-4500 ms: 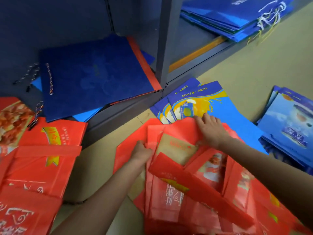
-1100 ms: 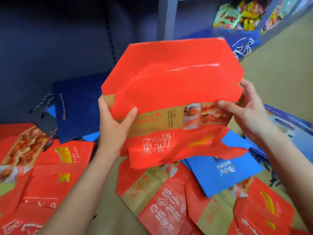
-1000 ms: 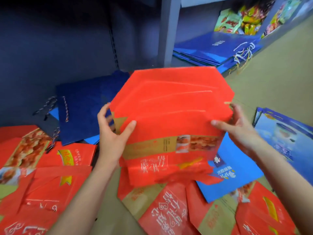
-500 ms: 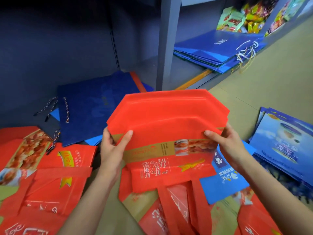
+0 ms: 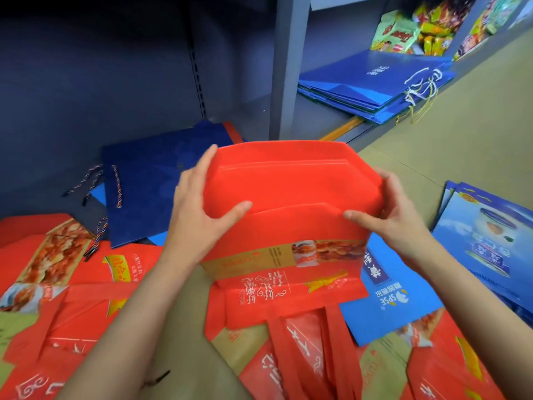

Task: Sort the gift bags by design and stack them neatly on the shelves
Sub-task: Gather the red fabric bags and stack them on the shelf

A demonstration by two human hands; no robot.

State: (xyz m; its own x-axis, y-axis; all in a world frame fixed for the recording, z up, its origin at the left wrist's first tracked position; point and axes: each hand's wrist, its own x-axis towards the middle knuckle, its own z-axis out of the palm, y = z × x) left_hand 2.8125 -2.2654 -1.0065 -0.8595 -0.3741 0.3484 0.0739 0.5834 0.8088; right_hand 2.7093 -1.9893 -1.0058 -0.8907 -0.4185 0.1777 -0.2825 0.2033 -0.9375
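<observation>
I hold a bundle of flat red gift bags (image 5: pixel 291 192) upright in front of me, with their bottom folds on top and their printed faces hanging down. My left hand (image 5: pixel 199 209) grips the bundle's left edge, thumb across the front. My right hand (image 5: pixel 392 215) grips the right edge the same way. Under the bundle more red bags (image 5: pixel 311 356) lie loose on the floor. A dark blue bag (image 5: pixel 155 186) with a cord handle lies on the bottom shelf just behind my left hand.
Red bags (image 5: pixel 66 284) are piled at the left. A blue bag (image 5: pixel 386 301) lies under my right forearm, and light blue printed bags (image 5: pixel 490 241) at the right. Stacked blue bags (image 5: pixel 375 88) fill the neighbouring shelf bay beyond a grey upright (image 5: pixel 288 67), with snack packets (image 5: pixel 415 27) behind.
Both hands picked the red bundle up from the floor pile, lifted it high, then lowered it. My hands have now slid higher up its side edges.
</observation>
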